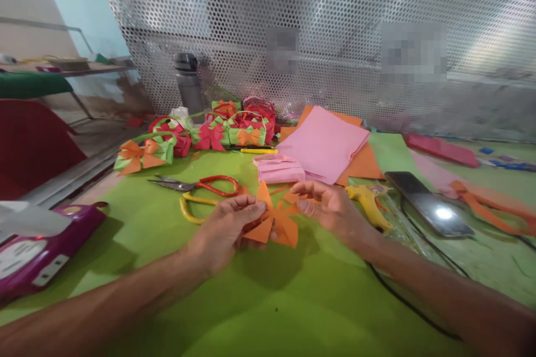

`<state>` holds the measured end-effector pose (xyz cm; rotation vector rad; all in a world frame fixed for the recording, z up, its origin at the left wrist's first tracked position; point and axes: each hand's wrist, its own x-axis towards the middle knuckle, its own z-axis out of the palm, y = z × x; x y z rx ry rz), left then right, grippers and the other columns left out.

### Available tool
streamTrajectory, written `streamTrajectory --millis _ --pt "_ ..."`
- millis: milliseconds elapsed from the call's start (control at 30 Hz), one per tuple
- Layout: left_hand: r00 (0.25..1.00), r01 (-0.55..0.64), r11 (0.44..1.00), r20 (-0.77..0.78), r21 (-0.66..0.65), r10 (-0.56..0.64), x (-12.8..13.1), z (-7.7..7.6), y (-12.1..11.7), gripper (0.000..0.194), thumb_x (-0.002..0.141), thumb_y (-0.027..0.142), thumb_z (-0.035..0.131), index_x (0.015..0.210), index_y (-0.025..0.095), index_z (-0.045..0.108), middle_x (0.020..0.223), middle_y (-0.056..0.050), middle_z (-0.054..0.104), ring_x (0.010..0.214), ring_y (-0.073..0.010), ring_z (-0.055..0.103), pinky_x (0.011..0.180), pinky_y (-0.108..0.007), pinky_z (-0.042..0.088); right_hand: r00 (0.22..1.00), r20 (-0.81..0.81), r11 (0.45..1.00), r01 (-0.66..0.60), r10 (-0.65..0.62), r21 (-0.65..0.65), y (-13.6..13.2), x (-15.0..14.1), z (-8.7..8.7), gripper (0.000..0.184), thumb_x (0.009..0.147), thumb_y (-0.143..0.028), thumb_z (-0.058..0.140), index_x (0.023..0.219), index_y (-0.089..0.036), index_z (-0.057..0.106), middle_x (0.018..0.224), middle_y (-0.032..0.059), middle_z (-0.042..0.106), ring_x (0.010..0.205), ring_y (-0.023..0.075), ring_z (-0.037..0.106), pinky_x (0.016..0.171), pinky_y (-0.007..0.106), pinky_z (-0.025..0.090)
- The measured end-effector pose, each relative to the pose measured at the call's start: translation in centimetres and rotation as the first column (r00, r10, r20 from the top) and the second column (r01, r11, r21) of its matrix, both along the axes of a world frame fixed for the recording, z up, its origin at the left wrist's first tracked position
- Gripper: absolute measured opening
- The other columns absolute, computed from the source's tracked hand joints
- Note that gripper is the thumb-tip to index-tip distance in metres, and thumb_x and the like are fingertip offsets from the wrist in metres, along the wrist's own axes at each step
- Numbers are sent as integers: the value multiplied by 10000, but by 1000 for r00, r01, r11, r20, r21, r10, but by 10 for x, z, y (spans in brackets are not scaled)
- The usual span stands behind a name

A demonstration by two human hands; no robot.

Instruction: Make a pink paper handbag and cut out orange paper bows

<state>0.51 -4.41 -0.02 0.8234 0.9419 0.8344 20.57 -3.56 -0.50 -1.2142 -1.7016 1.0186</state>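
Note:
An orange paper cutout (286, 230) with several pointed petals is held up over the green work surface. My left hand (226, 223) is closed on its left petals, thumb on top and fingers beneath. At its upper right petal, my right hand (330, 206) pinches the paper between thumb and fingers. Just behind the cutout lies a pink folded paper bag (280, 170). Scissors (213, 182) with red and yellow handles rest beyond my left hand, blades pointing left. A yellow glue gun (371, 206) lies close to my right wrist.
Small paper bags with bows (144, 155) stand at the back left near a grey bottle (189, 86). Pink sheets (320, 142) lie over orange ones. A phone (427, 203) with its light on, orange scissors (494, 209) and a black cable (412, 312) lie right; a purple device (62, 245) sits left.

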Motion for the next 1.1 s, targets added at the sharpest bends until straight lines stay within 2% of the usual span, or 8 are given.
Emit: streamTrajectory --millis 167,367,533,667,767,867,1000,1100 --pt "1000 4 1000 5 28 -4 2 -2 0 146 730 255 647 710 150 549 642 -39 673 528 -135 624 433 -197 488 998 -29 993 -55 52 -107 -8 -5 -1 417 664 -372 665 1007 -163 552 980 84 609 774 176 582 681 317 471" --pt "999 11 1000 -40 28 -10 4 -6 -1 182 687 279 679 707 151 550 647 -34 659 537 -149 626 451 -221 479 997 -76 990 5 -16 -143 -12 -11 -11 266 671 -293 615 909 -191 555 637 -18 571 576 130 514 510 246 396" --pt "995 22 992 -96 126 -10 2 -5 -1 213 677 322 681 675 141 569 583 -14 611 486 -108 555 459 -204 423 992 -119 983 7 -30 -182 -12 -11 -11 293 646 -306 636 899 -191 543 678 -7 602 581 129 542 506 245 408" --pt "967 2 978 -249 208 51 1 4 -1 206 671 324 664 743 149 583 591 19 560 499 -96 514 459 -197 407 987 -158 970 1 -40 -241 -12 -10 -8 321 620 -295 648 897 -185 528 629 -32 582 518 111 527 487 239 406" --pt "890 100 940 -452 325 62 -7 12 0 215 725 349 597 828 166 553 581 29 535 492 -114 504 436 -210 400 993 -119 954 -18 -19 -300 -11 -8 -6 327 621 -287 630 905 -190 500 537 -73 518 437 91 477 445 223 374" --pt "780 215 824 -600 524 179 -21 15 2 223 777 336 545 940 186 517 602 27 559 463 -113 488 428 -213 356 998 -52 934 -53 37 -353 -10 -7 -6 324 625 -258 601 916 -189 478 502 -87 497 387 83 449 412 212 348" --pt "623 404 490 -625 772 471 -28 10 -2 173 796 262 540 959 211 571 720 -7 612 612 -138 536 574 -245 395 995 33 938 -79 96 -337 -10 -9 -5 312 624 -172 600 923 -181 509 489 -82 504 402 89 453 407 197 308" --pt "614 645 265 -692 717 380 -20 0 -12 155 836 227 482 911 209 616 891 -60 648 829 -189 570 736 -299 429 961 256 985 -64 104 -161 -12 -11 -4 330 661 -113 573 981 -188 547 505 -83 471 451 93 433 435 196 297"
